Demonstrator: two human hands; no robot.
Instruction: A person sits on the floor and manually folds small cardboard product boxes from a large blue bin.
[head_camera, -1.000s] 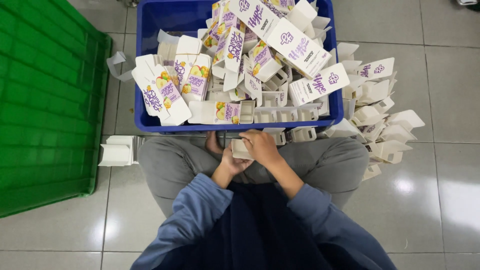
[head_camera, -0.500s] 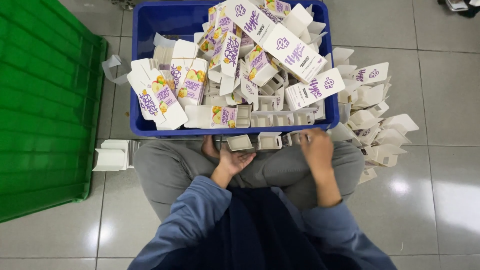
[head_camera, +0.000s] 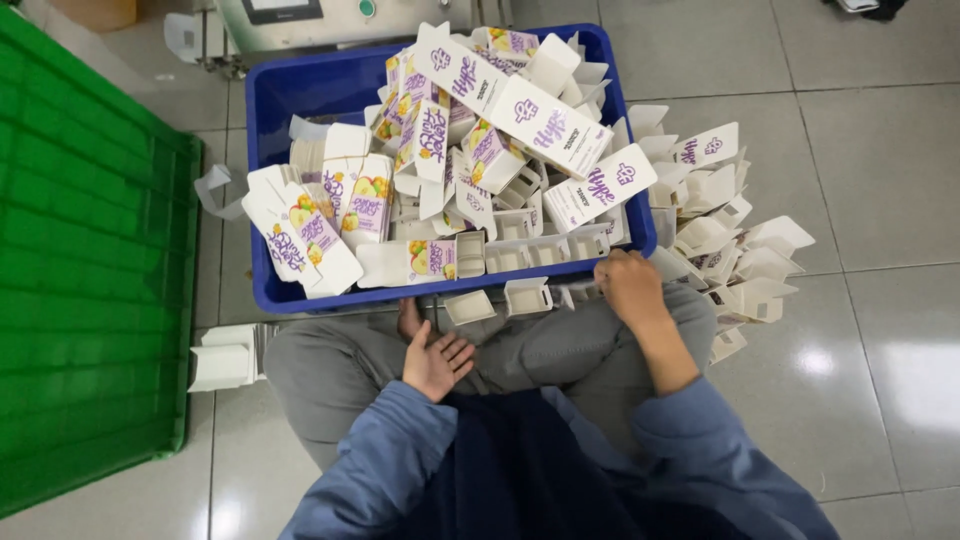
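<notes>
- Hands of a seated person in blue sleeves and grey trousers are seen from above
- Left hand (head_camera: 436, 360) lies palm up on the lap, its fingers (head_camera: 462, 352) spread loose and grasping nothing
- Right hand (head_camera: 628, 288) reaches to the right front corner of the blue crate (head_camera: 290, 100); its fingers are curled down at the crate edge, and I cannot tell if they hold something
- Two small open white cartons (head_camera: 528, 296) rest on the knees, between both hands, just below the crate wall
- Printed white and purple cartons (head_camera: 520, 110) fill the crate in a heap
- More blank folded cartons (head_camera: 745, 265) are piled on the tiled floor (head_camera: 880, 150), right of the crate
- Green crate (head_camera: 80, 300) stands on the left
</notes>
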